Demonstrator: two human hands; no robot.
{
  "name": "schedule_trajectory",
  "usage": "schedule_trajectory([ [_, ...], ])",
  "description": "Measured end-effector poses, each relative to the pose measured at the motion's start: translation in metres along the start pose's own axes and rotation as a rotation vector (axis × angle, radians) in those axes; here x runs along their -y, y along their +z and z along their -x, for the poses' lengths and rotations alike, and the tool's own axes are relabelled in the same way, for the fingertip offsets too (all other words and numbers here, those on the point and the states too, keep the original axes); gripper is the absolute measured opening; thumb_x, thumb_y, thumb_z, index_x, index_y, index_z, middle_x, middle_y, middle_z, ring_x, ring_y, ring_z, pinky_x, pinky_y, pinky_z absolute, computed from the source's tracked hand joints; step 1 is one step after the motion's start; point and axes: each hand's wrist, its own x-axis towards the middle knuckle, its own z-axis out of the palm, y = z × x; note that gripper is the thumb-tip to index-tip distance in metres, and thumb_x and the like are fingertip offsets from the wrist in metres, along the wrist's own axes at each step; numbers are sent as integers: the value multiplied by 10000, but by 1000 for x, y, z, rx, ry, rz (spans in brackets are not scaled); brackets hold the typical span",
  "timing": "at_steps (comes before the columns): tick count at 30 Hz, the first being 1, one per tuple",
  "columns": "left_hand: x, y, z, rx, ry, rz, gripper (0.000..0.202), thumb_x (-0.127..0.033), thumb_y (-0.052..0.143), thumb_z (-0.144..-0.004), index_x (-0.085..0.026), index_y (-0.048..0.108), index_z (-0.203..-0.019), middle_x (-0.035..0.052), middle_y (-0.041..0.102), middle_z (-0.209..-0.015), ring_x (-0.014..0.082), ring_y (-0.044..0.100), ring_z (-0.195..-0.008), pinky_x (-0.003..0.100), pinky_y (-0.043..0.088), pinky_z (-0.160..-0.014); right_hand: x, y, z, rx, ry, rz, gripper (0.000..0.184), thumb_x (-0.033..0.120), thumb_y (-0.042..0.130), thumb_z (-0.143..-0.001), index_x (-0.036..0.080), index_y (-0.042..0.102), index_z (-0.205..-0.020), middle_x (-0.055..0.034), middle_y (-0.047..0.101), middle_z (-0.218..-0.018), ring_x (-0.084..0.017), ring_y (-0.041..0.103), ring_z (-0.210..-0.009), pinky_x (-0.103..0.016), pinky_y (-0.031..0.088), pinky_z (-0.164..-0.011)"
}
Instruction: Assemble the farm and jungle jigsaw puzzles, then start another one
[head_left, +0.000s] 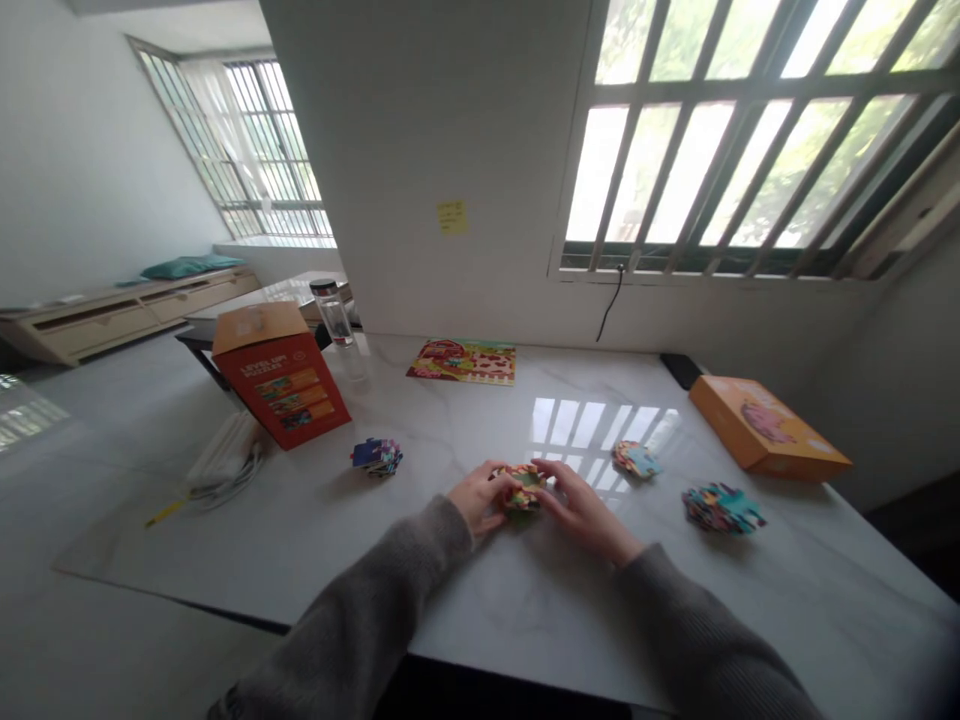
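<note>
1. White marble table (pixel 525 600) under a barred window (pixel 750 130), daylight glaring off the top.
2. Dead centre near the front edge sits a small stack of puzzle pieces (pixel 524 492), colourful, resting on the marble.
3. Left hand (pixel 482 497) is curled in against the stack's left side, fingers bent and gripping it.
4. Right hand (pixel 581 512) presses in from the other side, fingers closed over the top and right edge. Both grey sleeves reach in from below.
5. Moving out: a bluish pile of pieces (pixel 377 456) lies to the left, well apart from the hands.
6. On the right, a second pile (pixel 635 459) sits near the window's reflection, and a larger third pile (pixel 722 507) lies further right.
7. Far left, a red puzzle box (pixel 281 385) stands tilted, with a white cable bundle (pixel 225 460) beside it.
8. Behind that, a clear bottle (pixel 332 312) stands upright.
9. At the back, a finished puzzle sheet (pixel 463 361) lies flat by the wall.
10. Right edge, an orange box (pixel 765 425) lies flat.
</note>
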Motion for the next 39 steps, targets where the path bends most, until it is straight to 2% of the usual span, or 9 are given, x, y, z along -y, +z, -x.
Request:
schedule_trajectory([
  [3,0,4,-24,12,39,79,464,-292,821,-715,-239,654,-1145,101,564,-1281,281,571,-1209,438,472,-1080,-2,-4,-1,5,-12,-14,473,374,641,-912,248,514,-1350,-106,612,-1295,-266,574,-1213,-460,468,-1051],
  [9,0,4,-33,-33,-53,262,365,-371,753,-814,-201,617,-1106,105,618,-1225,219,656,-1012,318,584,-782,-8,-4,-3,-8,68,-32,402,370,703,-874,235,563,-1226,-90,650,-1141,-233,630,-999,-412,538,-878],
  [14,0,3,-28,-24,-65,301,400,-343,768,-804,-205,613,-1145,124,632,-1313,255,655,-1131,365,582,-886,-8,-2,-1,-28,32,-68,478,375,733,-839,247,536,-1255,-122,558,-1343,-262,575,-1190,-400,534,-901],
  [19,-1,2,-26,-80,-98,276,423,-347,794,-785,-207,604,-1135,137,645,-1329,272,644,-1187,405,560,-949,-11,-1,0,-55,54,-145,716,343,722,-841,279,360,-1456,-130,556,-1375,-246,598,-1149,-405,547,-870],
  [26,-2,0,-25,-123,-7,223,387,-358,813,-770,-216,605,-1064,122,667,-1300,274,625,-1224,463,477,-1072,-5,-2,0,-55,15,-153,724,329,702,-864,295,351,-1496,-133,551,-1386,-270,557,-1252,-458,515,-988],
  [30,-4,-5,-27,-189,47,139,382,-401,823,-754,-212,629,-1023,117,696,-1219,285,642,-1167,467,489,-1042,-5,-3,1,-11,9,-148,871,350,738,-834,284,254,-1555,-145,504,-1430,-290,482,-1353,-510,407,-1131],
  [33,-4,-15,-27,-294,16,109,378,-443,793,-778,-211,626,-1027,116,697,-1203,284,645,-1149,458,497,-1019,-7,-2,2,-26,59,-149,827,378,654,-903,275,186,-1577,-147,518,-1419,-278,513,-1322,-513,412,-1125],
  [36,0,-24,-26,-416,-61,74,351,-453,736,-818,-214,615,-1045,95,706,-1151,269,655,-1102,423,526,-939,-8,1,2,-49,81,-101,689,382,560,-959,265,246,-1561,-138,572,-1347,-275,557,-1265,-520,417,-1112],
  [39,8,-28,-26,-451,-136,-35,321,-448,698,-835,-207,622,-1031,75,707,-1052,253,657,-1013,400,521,-890,-3,3,-1,-10,36,-8,704,383,641,-907,259,331,-1527,-142,558,-1370,-307,526,-1290,-538,404,-1112],
])
